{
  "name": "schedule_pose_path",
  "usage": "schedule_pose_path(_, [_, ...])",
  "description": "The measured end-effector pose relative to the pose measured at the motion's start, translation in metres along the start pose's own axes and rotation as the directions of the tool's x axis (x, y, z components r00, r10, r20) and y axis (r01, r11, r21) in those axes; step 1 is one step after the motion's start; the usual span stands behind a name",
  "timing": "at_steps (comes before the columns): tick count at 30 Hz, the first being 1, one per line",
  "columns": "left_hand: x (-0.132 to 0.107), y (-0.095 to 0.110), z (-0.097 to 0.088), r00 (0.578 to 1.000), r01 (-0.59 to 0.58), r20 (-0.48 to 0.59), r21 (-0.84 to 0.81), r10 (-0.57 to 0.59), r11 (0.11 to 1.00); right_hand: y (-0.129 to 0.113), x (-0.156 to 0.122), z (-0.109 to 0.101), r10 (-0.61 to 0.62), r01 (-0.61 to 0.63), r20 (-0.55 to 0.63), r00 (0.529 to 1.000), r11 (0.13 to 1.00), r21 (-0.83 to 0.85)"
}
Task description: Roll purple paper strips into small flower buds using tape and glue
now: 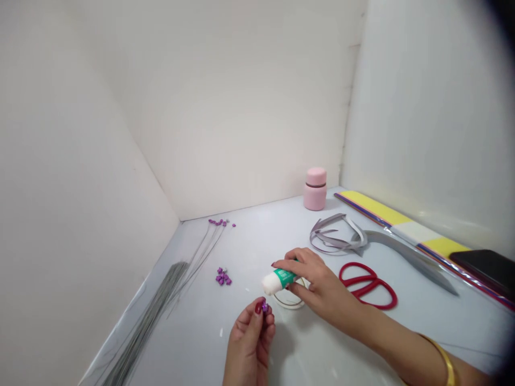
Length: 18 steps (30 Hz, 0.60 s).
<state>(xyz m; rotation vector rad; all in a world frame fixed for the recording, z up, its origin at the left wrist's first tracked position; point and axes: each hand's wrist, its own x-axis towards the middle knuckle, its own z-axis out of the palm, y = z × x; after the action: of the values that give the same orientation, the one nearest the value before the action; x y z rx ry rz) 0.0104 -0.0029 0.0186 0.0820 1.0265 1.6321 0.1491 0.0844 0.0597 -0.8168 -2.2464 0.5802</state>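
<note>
- Left hand [249,338]: closed fingers pinching a small purple flower bead [264,306]
- Right hand [317,279]: fingers gripping a white-capped, green-labelled glue tube [281,280] over a thin wire ring [288,303]
- Desk [193,343]: carrying red-handled scissors [368,287], curling grey paper strips [336,236], lidded pink jar [315,188]

Glue tube [281,280]: white cap, green label. Flower pieces [223,276]: purple, white specks. Jar [315,188]: pale pink, dark band. Scissors [368,286]: red handles. Paper strips [336,236]: grey. Fingernails [258,307]: dark red polish. Bangle [446,364]: gold. Striped board [414,230]: yellow, white blocks, blue-red edge. Phone [483,268]: black.
</note>
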Motion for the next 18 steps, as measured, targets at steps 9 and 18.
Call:
schedule_pose_path(9, [-0.013,0.006,0.002,0.869,-0.482,0.052,0.316,0.492,0.817,-0.003,0.001,0.001,0.178,-0.273,0.259,0.949,0.874,0.401])
schedule_pose_path(18, [-0.005,-0.007,-0.015,0.466,-0.848,0.617,0.515,0.634,0.122,0.0,0.002,0.008,0.2,-0.265,0.215,0.956,0.902,0.34])
